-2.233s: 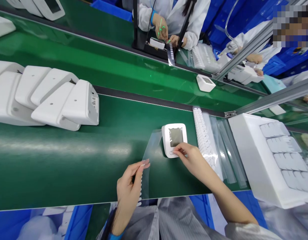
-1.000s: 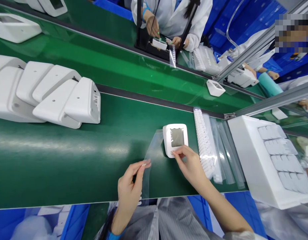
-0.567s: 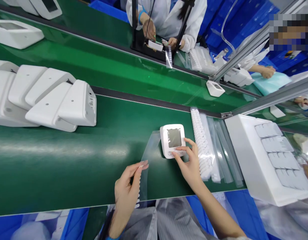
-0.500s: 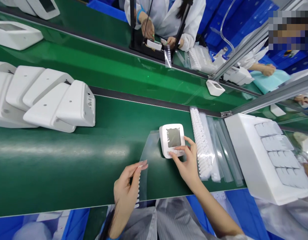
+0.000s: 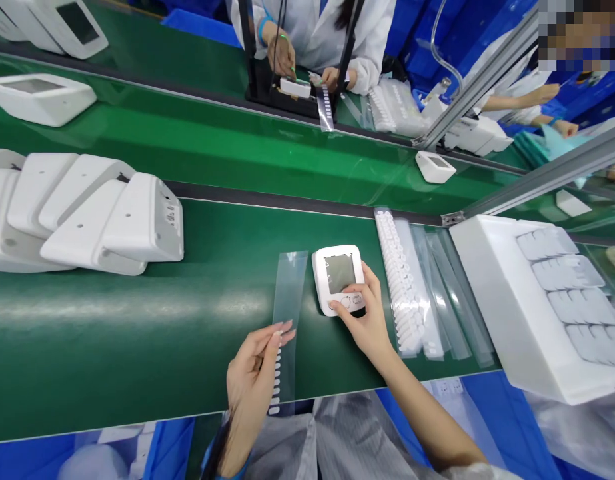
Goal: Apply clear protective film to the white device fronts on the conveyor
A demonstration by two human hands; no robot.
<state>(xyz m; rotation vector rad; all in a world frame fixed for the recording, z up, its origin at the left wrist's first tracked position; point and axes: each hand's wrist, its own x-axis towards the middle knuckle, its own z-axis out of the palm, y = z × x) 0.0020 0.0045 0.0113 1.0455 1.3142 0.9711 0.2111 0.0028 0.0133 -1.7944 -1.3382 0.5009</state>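
My left hand [image 5: 260,360] pinches the edge of a clear plastic strip [image 5: 288,280] with small white tabs along its left side. The strip stretches away across the green work surface, with its near end at the front edge. To its right sits a white blood pressure monitor [image 5: 340,273], its grey screen facing up. My right hand [image 5: 364,310] grips the monitor's lower right part, thumb at the front corner by the buttons and a finger along the right side. A small gap separates the strip from the monitor.
Several white monitors [image 5: 142,220] lie clustered at left. More tabbed strips [image 5: 400,287] and clear strips are at right, beside a white foam box [image 5: 482,293] of plastic pieces. Behind runs a green conveyor [image 5: 287,160] carrying a monitor [image 5: 434,167]; co-workers [image 5: 317,40] sit beyond.
The strip's far end has swung left, away from the monitor, and lies straighter. My right hand and the monitor have shifted slightly left in view; my left hand keeps its pinch.
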